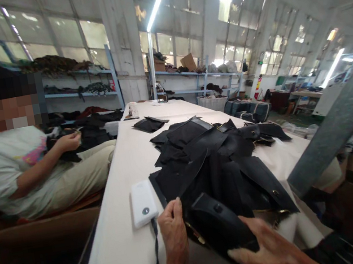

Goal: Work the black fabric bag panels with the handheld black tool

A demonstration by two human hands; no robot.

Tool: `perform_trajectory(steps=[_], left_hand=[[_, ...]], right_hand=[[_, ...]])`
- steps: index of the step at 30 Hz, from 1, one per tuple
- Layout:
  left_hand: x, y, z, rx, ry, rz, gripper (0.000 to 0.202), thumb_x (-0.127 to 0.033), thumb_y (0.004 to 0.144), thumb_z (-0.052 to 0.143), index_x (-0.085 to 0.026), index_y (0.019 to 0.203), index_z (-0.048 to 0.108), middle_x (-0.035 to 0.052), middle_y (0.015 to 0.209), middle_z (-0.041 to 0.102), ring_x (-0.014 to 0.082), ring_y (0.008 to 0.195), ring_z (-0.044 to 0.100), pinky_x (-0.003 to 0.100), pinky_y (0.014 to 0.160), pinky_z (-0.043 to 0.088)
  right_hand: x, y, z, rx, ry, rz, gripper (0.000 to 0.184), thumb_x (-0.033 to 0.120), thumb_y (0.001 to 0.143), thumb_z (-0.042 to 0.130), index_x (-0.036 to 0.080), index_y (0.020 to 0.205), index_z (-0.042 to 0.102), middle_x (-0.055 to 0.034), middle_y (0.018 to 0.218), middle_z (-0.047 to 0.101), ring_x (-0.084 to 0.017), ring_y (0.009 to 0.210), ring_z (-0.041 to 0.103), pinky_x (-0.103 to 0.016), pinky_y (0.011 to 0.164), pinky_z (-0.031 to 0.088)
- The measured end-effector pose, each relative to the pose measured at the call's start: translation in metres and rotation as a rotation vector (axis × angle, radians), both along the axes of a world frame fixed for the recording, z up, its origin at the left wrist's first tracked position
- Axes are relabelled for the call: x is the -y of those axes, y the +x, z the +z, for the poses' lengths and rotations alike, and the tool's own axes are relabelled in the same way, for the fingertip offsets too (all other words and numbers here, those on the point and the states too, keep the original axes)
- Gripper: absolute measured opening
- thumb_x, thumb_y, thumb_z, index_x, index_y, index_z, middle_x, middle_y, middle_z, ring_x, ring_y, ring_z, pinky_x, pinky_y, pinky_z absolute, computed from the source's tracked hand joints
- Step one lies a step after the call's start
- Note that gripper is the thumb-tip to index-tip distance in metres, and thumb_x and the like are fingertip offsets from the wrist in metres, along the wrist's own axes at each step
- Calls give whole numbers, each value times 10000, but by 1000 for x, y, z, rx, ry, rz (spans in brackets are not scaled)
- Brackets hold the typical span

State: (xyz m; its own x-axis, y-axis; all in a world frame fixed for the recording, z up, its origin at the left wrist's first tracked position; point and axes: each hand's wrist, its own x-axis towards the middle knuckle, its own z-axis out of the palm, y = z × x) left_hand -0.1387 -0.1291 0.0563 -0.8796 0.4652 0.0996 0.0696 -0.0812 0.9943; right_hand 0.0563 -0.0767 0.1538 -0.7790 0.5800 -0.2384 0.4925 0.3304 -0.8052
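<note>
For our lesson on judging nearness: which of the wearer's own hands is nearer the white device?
Left. The left hand is just right of the white device; the right hand is farther right, holding the black item.

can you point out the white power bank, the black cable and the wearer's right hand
White power bank [143, 201]: head view, middle of its upper face
Black cable [156, 257]: head view, midway along its visible length
Right hand [268, 244]: head view, back of the hand
</note>
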Motion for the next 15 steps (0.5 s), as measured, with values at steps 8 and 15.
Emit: perform_trajectory(steps=[8,15], left_hand=[[13,4,-9,-83,-155,72,365,-459,834,448,-193,599,533,-43,533,447,129,551,423,249,543,349],[29,21,-16,-334,-371,102,320,-375,860,393,-161,926,621,111,952,651,258,908,582,380,836,425]], right_hand=[[-14,-8,4,-91,112,-5,229,362,828,582,160,729,536,42,502,537,-115,472,527,-200,482,410],[-4,50,13,-103,135,-177,296,433,824,584,146,891,556,36,511,568,-142,486,556,-224,496,434]])
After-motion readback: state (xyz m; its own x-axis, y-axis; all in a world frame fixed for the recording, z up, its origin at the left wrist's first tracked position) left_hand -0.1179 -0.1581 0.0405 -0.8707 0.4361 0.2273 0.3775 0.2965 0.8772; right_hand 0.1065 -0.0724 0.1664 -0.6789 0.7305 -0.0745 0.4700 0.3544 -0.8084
